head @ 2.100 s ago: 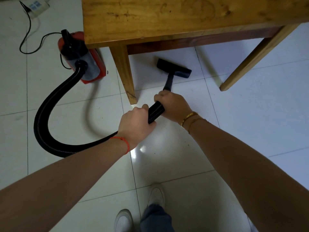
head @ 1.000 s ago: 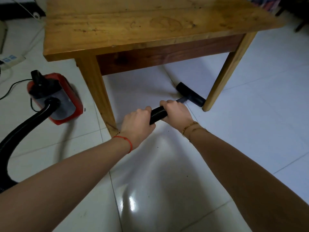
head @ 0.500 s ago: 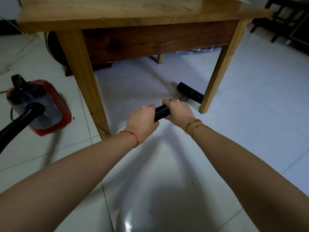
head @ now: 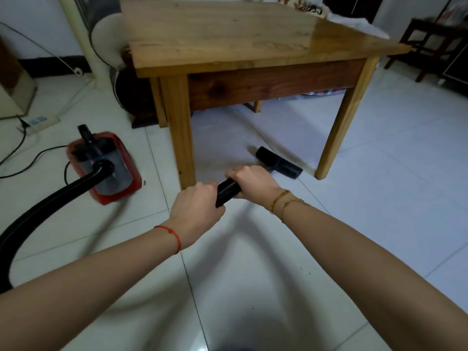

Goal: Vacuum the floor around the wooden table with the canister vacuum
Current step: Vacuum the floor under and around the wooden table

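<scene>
Now both my hands grip the ribbed hose [head: 228,190], left hand [head: 198,208] behind right hand [head: 254,182]; it probably flexes, so I hold near the nozzle [head: 279,162], mid-frame under the bench [head: 228,39].

One wooden table [head: 228,34], one canister vacuum [head: 106,165], one power strip [head: 38,122], two hands.
</scene>
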`<state>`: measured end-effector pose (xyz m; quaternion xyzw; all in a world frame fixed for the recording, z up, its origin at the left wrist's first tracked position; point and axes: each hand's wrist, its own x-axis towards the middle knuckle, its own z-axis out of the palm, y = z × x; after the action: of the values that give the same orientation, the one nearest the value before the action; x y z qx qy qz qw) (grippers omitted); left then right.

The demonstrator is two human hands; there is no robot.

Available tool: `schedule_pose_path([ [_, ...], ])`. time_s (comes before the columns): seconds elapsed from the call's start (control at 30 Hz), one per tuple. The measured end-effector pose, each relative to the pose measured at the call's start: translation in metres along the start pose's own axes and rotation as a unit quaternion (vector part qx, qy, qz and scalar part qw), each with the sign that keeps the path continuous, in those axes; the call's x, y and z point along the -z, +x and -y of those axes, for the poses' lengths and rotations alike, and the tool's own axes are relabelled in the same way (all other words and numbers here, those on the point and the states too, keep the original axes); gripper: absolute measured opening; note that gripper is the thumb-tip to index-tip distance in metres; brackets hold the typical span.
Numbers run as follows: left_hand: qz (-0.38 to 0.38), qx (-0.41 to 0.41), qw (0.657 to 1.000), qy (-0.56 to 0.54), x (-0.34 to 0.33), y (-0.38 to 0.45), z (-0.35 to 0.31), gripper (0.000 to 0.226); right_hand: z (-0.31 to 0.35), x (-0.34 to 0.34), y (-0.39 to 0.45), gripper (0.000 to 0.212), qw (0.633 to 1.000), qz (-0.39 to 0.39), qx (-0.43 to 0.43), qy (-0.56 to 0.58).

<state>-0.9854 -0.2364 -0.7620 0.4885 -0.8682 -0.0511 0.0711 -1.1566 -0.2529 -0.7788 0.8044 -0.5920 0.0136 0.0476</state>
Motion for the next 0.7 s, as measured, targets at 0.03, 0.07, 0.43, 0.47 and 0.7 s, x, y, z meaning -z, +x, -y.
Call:
schedule_pose_path([
  [0.03, 0.003, 0.004, 1.0, 0.001, 0.002, -0.005, 0.004, 0.016, 0.006, 0.001, 0.001, 0.021, 1.0, -0.005, 0.006, 0.001],
  [0.07, 0.006, 0.007, 1.0, 0.004, 0.003, -0.01, 0.007, 0.016, 0.012, 0.001, 0.001, 0.022, 1.0, -0.006, 0.013, 0.001],
  [0.43, 0.001, 0.021, 1.0, 0.013, -0.014, 0.007, -0.01, 0.014, -0.01, -0.027, 0.0, 0.018, 0.993, -0.049, 0.008, 0.111],
  [0.47, -0.001, 0.024, 1.0, 0.009, -0.018, 0.015, -0.014, 0.014, -0.019, -0.031, 0.002, 0.018, 0.991, -0.05, 0.004, 0.125],
  [0.7, -0.013, 0.036, 0.999, -0.015, -0.043, 0.084, -0.039, 0.012, -0.085, -0.063, 0.035, 0.02, 0.973, -0.067, -0.049, 0.214],
])
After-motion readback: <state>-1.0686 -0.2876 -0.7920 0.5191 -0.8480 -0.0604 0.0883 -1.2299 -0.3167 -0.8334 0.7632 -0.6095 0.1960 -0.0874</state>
